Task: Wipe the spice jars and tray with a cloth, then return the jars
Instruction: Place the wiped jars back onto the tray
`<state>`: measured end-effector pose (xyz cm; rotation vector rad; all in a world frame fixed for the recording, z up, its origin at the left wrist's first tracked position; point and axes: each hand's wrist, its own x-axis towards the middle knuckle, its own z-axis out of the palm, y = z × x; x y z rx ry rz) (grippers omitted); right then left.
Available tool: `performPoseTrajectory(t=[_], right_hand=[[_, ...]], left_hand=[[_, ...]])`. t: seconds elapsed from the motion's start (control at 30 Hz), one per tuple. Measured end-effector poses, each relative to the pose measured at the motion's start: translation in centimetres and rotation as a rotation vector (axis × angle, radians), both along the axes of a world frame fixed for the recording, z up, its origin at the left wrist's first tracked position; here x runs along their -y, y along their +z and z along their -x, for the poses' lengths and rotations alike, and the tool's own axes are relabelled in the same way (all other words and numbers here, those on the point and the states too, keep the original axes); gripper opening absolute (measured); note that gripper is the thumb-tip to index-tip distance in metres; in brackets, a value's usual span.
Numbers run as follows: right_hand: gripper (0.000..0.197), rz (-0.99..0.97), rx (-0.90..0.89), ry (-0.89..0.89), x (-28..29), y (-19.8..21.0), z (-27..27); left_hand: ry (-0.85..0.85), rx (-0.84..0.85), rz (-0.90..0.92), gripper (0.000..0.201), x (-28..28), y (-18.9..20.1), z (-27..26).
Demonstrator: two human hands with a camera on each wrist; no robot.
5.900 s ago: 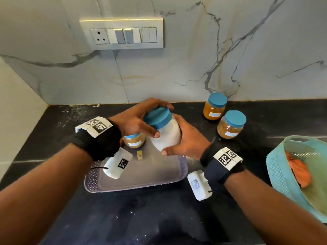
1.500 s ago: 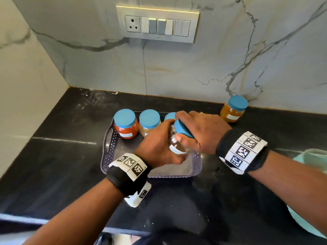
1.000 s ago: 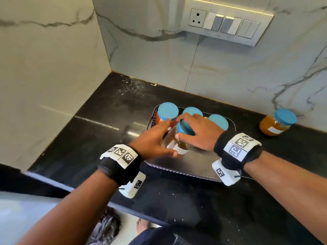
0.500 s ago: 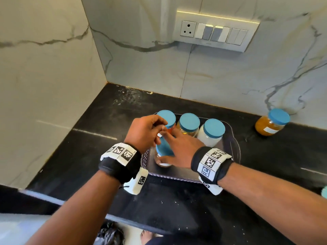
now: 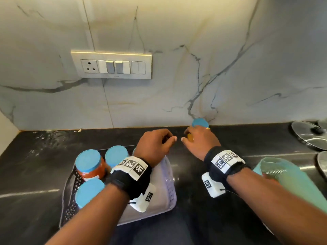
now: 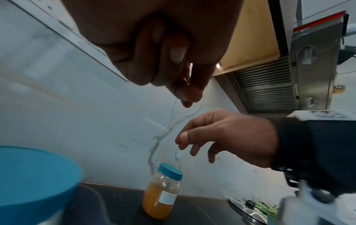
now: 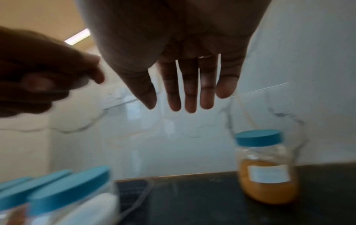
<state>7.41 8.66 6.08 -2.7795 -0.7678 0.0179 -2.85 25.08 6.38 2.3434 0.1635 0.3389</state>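
Observation:
A clear perforated tray [image 5: 170, 183] on the black counter holds several blue-lidded jars, among them a red-filled jar [image 5: 88, 167] and a front jar [image 5: 89, 192]. One more yellow-filled jar [image 5: 200, 123] stands alone by the marble wall, seen also in the wrist views [image 6: 163, 193] [image 7: 265, 170]. My right hand [image 5: 187, 137] hovers just in front of and above that jar, fingers straight [image 7: 189, 99], touching nothing. My left hand [image 5: 168, 138] hangs over the tray's far right corner, fingers curled to the palm [image 6: 173, 57], holding nothing. No cloth is in either hand.
A teal plastic basket [image 5: 283, 174] sits at the right under my right forearm. Steel pot lids [image 5: 307, 137] lie at the far right. A switch panel [image 5: 111, 65] is on the wall. Bare counter [image 5: 194, 218] lies between tray and basket.
Both hands have let go of the jar they set at the tray's front left. They moved right and toward the wall, the right hand reaching over the lone yellow jar.

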Motion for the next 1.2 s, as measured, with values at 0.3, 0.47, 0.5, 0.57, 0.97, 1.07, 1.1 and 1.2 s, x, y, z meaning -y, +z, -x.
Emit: performPoseTrajectory(t=[0.3, 0.47, 0.5, 0.57, 0.97, 1.07, 1.1, 1.2], right_hand=[[0.097, 0.205, -0.147, -0.177, 3.8, -4.2, -14.3], [0.103, 0.192, -0.253, -0.059, 3.0, -7.2, -17.2], [0.102, 0.171, -0.261, -0.042, 2.9, -7.5, -17.3], [0.099, 0.152, -0.253, -0.048, 2.6, -7.6, -17.4], [0.074, -0.094, -0.252, 0.241, 3.7, 2.3, -7.2], [0.075, -0.216, -0.336, 0.354, 3.4, 4.9, -3.6], [0.075, -0.244, -0.365, 0.373, 3.1, 5.6, -2.6], [0.075, -0.287, -0.450, 0.421, 1.9, 6.7, 0.0]], left_hand=[[-0.122, -0.066, -0.040, 0.008, 4.1, -1.1, -4.7], [-0.121, -0.104, 0.009, 0.005, 3.6, -2.3, -4.6], [-0.119, -0.111, 0.009, 0.006, 3.5, -2.4, -4.4], [-0.119, -0.125, 0.003, 0.007, 3.4, -2.5, -4.1], [-0.107, -0.134, 0.249, 0.103, 2.4, -0.8, -1.0], [-0.219, -0.198, 0.390, 0.117, 2.7, -0.5, 0.6], [-0.214, -0.182, 0.420, 0.115, 2.8, -0.5, 1.2], [-0.138, -0.132, 0.472, 0.109, 2.3, -0.4, 3.4]])
